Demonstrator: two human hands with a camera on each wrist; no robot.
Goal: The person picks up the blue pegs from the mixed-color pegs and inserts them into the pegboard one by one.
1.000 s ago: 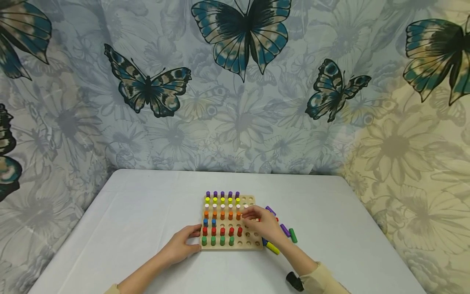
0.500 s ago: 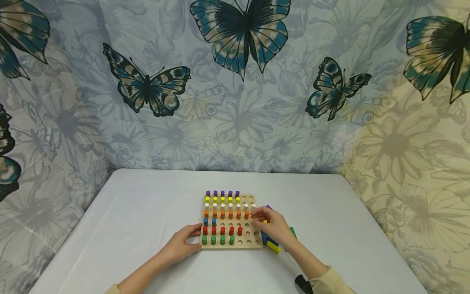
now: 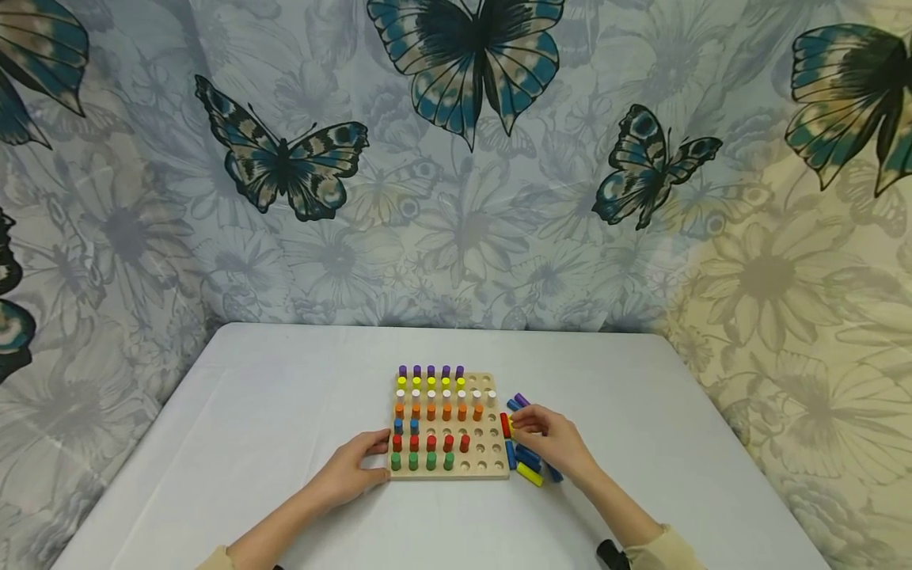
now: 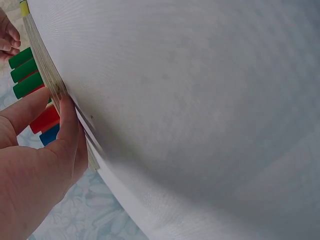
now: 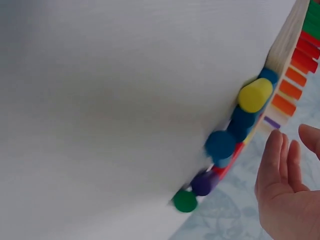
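Note:
A wooden pegboard (image 3: 450, 475) lies mid-table, bearing rows of purple, yellow, white, orange, blue, red and green pegs. My left hand (image 3: 352, 469) holds its left edge, with the thumb near the front corner; the left wrist view shows thumb and fingers at the board's edge beside green pegs (image 4: 29, 86). Off the board's right side, my right hand (image 3: 554, 437) hovers over loose pegs, its thumb and fingers apart with nothing visible between them in the right wrist view. Near it lie a red peg (image 3: 505, 425), a yellow peg (image 3: 530, 474) and several blue pegs (image 3: 510, 455).
Loose purple (image 3: 522, 400) and green pegs (image 5: 185, 201) lie to the right of the board; my right hand covers part of the pile. A white cloth (image 3: 249, 419) covers the table, and a butterfly-patterned backdrop (image 3: 456, 237) rises behind it.
My right hand has moved right, from the orange row to the loose pegs. An orange peg now stands at that row's right end. My left hand stays on the board's edge.

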